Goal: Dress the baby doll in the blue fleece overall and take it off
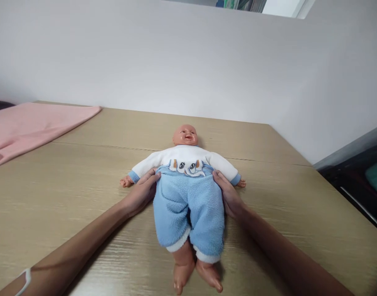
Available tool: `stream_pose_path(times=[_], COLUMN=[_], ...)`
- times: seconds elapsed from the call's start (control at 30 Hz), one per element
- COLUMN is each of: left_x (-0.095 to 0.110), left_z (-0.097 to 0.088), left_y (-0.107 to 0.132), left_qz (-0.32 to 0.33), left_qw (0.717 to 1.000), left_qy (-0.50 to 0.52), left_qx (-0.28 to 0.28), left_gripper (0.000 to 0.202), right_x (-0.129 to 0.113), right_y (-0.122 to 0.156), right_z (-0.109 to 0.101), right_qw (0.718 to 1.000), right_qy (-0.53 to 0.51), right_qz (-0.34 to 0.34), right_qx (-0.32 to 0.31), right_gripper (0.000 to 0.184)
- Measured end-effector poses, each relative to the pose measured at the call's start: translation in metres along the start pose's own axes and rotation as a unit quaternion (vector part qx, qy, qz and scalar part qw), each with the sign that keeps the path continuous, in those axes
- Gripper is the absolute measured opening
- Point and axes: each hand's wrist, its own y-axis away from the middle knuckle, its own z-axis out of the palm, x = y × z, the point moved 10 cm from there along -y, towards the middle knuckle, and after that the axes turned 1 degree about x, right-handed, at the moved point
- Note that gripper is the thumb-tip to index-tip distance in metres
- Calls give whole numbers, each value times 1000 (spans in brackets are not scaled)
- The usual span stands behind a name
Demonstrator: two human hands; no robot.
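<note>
A baby doll (188,197) lies on its back in the middle of the table, its head away from me and its bare feet toward me. It wears a white and blue fleece outfit with an embroidered animal at the waist. At the left side of the waist, my left hand (144,190) grips the doll with the thumb on the blue cloth. My right hand (228,192) grips the opposite side in the same way. The fingers of both hands are partly hidden beside and under the doll.
The wooden table (102,250) has a seam running across it and meets a pale wall (164,61). A pink cloth (37,125) is spread over its far left. Beyond the right edge stands a dark object (361,185) with a green patch.
</note>
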Motion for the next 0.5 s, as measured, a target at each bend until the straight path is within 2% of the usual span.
stream_pose_path(times=[0.07, 0.17, 0.3, 0.37, 0.5], left_x=[13, 34, 43, 49, 70], left_z=[1, -5, -9, -5, 17], left_y=[-2, -1, 0, -1, -6], left_qz=[45, 124, 146, 162, 202], left_qw=[996, 971, 964, 960, 947], left_qy=[-78, -206, -224, -226, -245], left_qx=[-3, 6, -13, -22, -49], left_gripper=[36, 32, 36, 35, 37], right_x=[-3, -9, -23, -39, -85], right_y=[-3, -8, -5, 2, 17], right_z=[3, 3, -1, 4, 28], right_qw=[1000, 998, 990, 970, 894], right_qy=[10, 32, 85, 180, 341], right_qz=[-5, -38, -102, -155, -289], right_qx=[-15, -39, -44, -51, -39], right_gripper=[42, 38, 33, 32, 27])
